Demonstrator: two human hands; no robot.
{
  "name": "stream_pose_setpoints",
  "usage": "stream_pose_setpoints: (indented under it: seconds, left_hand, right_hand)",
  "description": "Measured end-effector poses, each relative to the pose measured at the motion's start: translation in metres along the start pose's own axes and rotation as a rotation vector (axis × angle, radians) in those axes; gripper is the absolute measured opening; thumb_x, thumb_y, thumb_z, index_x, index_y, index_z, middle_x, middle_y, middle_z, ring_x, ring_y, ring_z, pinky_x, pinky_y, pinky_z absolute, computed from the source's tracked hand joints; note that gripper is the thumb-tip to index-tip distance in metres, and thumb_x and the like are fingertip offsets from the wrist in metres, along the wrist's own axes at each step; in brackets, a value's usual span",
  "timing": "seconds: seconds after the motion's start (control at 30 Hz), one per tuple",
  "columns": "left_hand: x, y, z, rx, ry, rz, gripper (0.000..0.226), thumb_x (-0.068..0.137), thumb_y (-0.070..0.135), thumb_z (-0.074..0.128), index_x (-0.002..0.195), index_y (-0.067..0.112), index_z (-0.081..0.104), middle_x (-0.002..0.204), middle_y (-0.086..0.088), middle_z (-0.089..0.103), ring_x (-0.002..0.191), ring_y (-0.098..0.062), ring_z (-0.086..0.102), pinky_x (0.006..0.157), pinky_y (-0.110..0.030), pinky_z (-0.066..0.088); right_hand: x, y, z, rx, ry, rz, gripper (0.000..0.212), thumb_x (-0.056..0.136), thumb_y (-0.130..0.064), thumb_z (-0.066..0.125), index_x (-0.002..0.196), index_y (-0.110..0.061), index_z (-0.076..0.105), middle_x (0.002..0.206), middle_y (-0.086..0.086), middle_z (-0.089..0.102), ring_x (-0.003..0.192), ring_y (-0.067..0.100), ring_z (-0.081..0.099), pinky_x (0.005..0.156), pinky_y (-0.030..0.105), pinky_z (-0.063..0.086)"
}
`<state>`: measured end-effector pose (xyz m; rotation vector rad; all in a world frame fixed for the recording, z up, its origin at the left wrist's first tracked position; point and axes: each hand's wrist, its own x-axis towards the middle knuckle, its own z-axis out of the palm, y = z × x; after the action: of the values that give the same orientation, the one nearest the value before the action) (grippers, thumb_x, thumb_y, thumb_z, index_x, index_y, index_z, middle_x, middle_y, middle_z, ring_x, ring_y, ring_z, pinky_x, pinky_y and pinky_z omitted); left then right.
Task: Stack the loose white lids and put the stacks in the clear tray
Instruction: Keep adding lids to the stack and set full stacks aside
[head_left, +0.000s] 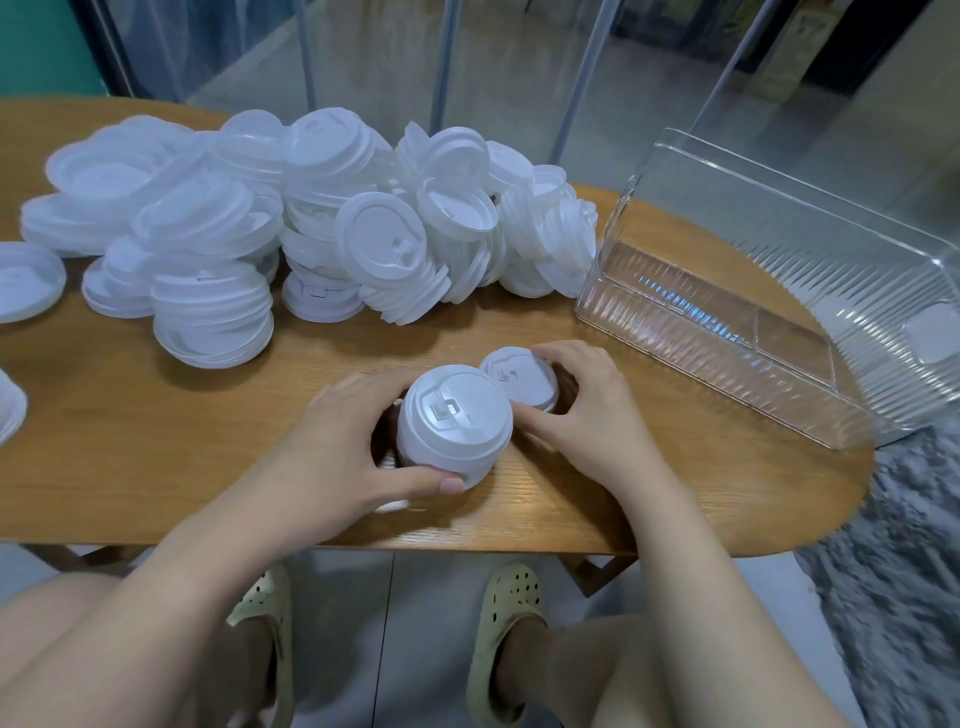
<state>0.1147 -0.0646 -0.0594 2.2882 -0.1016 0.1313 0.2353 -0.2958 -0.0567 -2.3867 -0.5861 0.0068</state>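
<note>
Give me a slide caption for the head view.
Left hand grips a lid stack, right hand holds another; clear tray waits.

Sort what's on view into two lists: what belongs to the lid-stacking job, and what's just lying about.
Job:
- lid stack gripped by the left hand
- second lid stack under the right hand
- loose lid pile
- clear tray

Lying about:
- wooden table, only the support
- clogs on the person's feet
- grey rug
</note>
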Motion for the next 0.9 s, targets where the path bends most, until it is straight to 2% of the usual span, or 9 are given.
stream_pose_setpoints:
  seconds: [0.17,0.3,0.4,0.47,0.63,0.9]
  left_hand:
    - [-0.003,0.001,-0.001,-0.015,0.003,-0.01,0.083,0.059,0.078,0.079,0.134,0.055,0.052,0.123,0.041,0.056,0.115,0.01,0.045,0.096,-0.016,0.033]
    - [-0.004,0.004,-0.003,-0.012,-0.01,-0.021,0.086,0.062,0.072,0.079,0.141,0.052,0.05,0.129,0.037,0.056,0.118,0.008,0.045,0.102,-0.024,0.038]
    - [-0.003,0.004,-0.003,-0.013,-0.009,-0.025,0.086,0.065,0.068,0.082,0.142,0.05,0.05,0.131,0.035,0.056,0.12,0.007,0.045,0.106,-0.03,0.039]
    - [-0.003,0.003,-0.004,0.005,-0.004,-0.028,0.087,0.066,0.068,0.083,0.144,0.049,0.049,0.131,0.035,0.056,0.12,0.005,0.045,0.107,-0.033,0.04]
    - [-0.003,0.001,-0.004,0.02,0.0,-0.033,0.089,0.063,0.075,0.079,0.143,0.052,0.048,0.129,0.037,0.056,0.12,0.008,0.043,0.108,-0.034,0.039]
    - [-0.005,0.002,-0.01,0.029,0.008,-0.013,0.079,0.066,0.069,0.083,0.137,0.053,0.054,0.121,0.038,0.059,0.113,0.01,0.046,0.098,-0.029,0.038]
  right_hand:
    - [-0.001,-0.004,-0.01,0.19,0.102,0.014,0.053,0.074,-0.045,0.089,0.121,-0.032,0.068,0.118,-0.023,0.064,0.118,-0.003,0.056,0.104,0.028,0.048]
    - [-0.008,-0.018,-0.015,0.322,0.105,-0.124,0.049,0.074,-0.044,0.085,0.118,-0.029,0.07,0.117,-0.017,0.068,0.115,0.008,0.064,0.095,0.022,0.051]
    - [-0.015,-0.028,-0.012,0.372,0.019,-0.237,0.057,0.076,-0.045,0.082,0.125,-0.02,0.068,0.124,-0.008,0.067,0.119,0.019,0.064,0.095,0.026,0.053]
    - [-0.017,-0.032,-0.01,0.378,-0.04,-0.281,0.06,0.076,-0.044,0.083,0.128,-0.019,0.067,0.128,-0.01,0.065,0.123,0.022,0.062,0.096,0.029,0.053]
    - [-0.02,-0.036,-0.005,0.348,-0.126,-0.326,0.064,0.075,-0.043,0.083,0.132,-0.019,0.066,0.131,-0.009,0.064,0.128,0.023,0.059,0.095,0.03,0.053]
    - [-0.022,-0.051,0.004,0.238,-0.169,-0.355,0.066,0.077,-0.041,0.084,0.135,-0.02,0.062,0.132,-0.011,0.061,0.128,0.011,0.056,0.095,0.013,0.042]
